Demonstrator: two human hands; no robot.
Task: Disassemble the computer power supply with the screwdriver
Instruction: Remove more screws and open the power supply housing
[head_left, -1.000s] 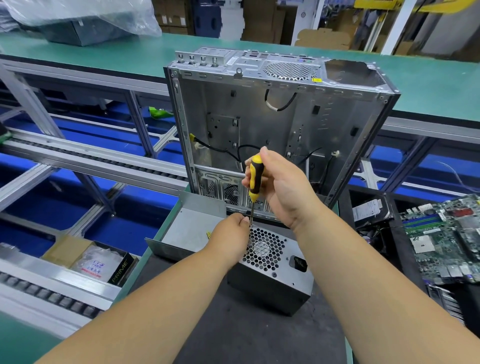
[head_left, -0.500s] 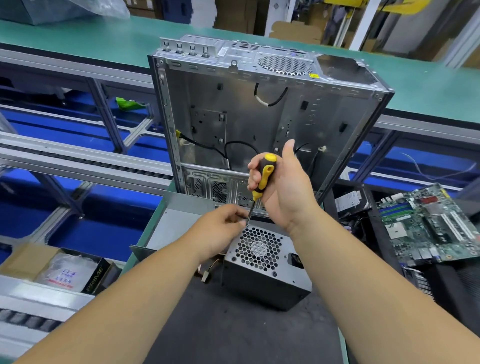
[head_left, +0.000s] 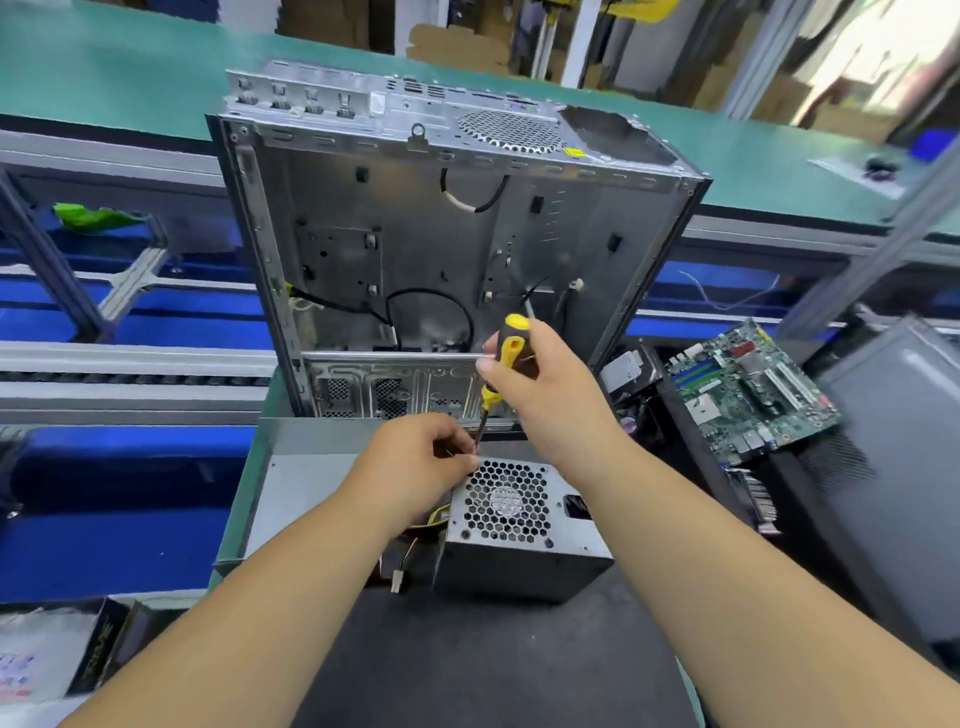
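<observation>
The grey power supply (head_left: 524, 564) stands on the dark mat, its honeycomb fan grille facing up. My right hand (head_left: 545, 384) grips the yellow and black screwdriver (head_left: 506, 358) nearly upright, its shaft running down to the grille's top left corner. My left hand (head_left: 415, 462) rests at that same corner, its fingertips pinching the shaft close to the tip. A bundle of wires with a white plug (head_left: 397, 579) hangs out on the supply's left side.
An emptied computer case (head_left: 441, 249) stands upright just behind the supply. A flat grey metal panel (head_left: 296, 478) lies to the left. A green motherboard (head_left: 748, 389) lies to the right, beside a grey box (head_left: 904, 441). Conveyor rails run along the left.
The screwdriver has tilted a little and my right hand has shifted its hold on the handle. My left fingers have closed on the shaft near the tip. The camera has moved in closer.
</observation>
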